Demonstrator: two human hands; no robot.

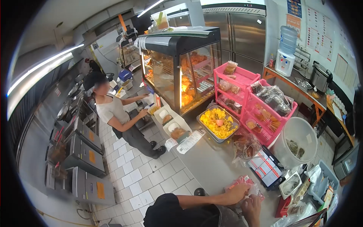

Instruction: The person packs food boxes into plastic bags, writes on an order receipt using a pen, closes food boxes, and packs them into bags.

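Observation:
Low in the view, my left hand [237, 193] and my right hand [251, 207] are close together over the steel counter [211, 166]. Both are closed on a red and clear plastic packet [245, 181], which shows around the fingers. Just beyond them lie a tablet [266, 166] with a lit screen and a clear bag of brown food [246, 146]. Farther up the counter sits a tray of yellow food [218, 123]. Left of it are open boxes with rice and brown food [174, 126], with paper receipts [191, 141] beside them.
A co-worker [117, 109] stands across the counter's far left side, hands near the boxes. A glass food warmer [177, 68] stands at the back. Pink racks [261, 109], a white bucket [297, 138] and a blue-grey bin [327, 181] are on the right.

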